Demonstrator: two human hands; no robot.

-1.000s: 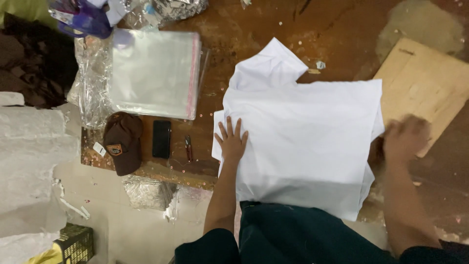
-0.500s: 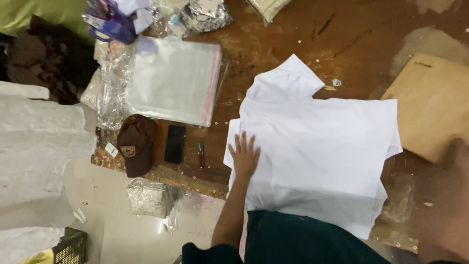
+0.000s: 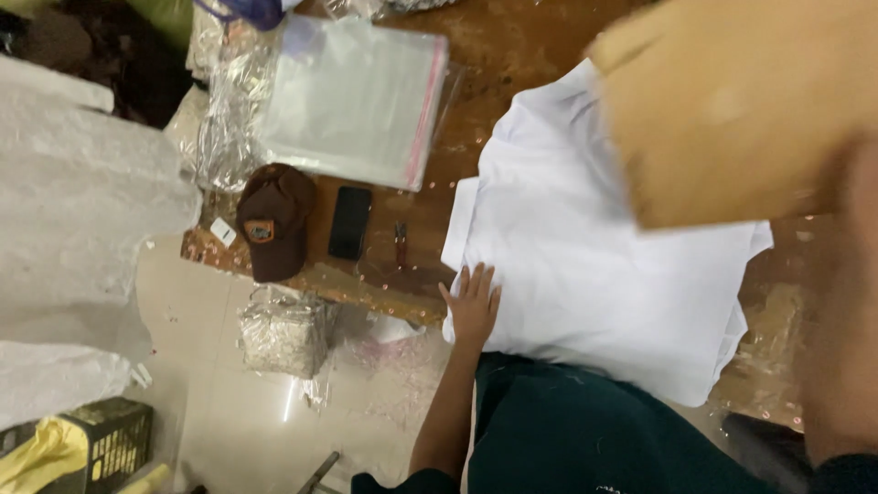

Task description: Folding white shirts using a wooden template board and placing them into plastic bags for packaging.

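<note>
Here, left hand (image 3: 473, 309) flat on white shirt (image 3: 594, 274), right hand (image 3: 846, 302) lifting cardboard (image 3: 732, 101)

The worn brown tabletop (image 3: 512, 55) carries a white shirt (image 3: 594, 274), a stack of clear plastic bags (image 3: 352, 101), a brown cap (image 3: 273, 220), a black phone (image 3: 349, 222) and a small red tool (image 3: 400, 245).

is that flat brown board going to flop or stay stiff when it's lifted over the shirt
Probably stiff: the flat brown cardboard board looks straight-edged with no visible sag above the white fabric shirt. Likely light, since the blurred right hand alone seems to carry it.
</note>
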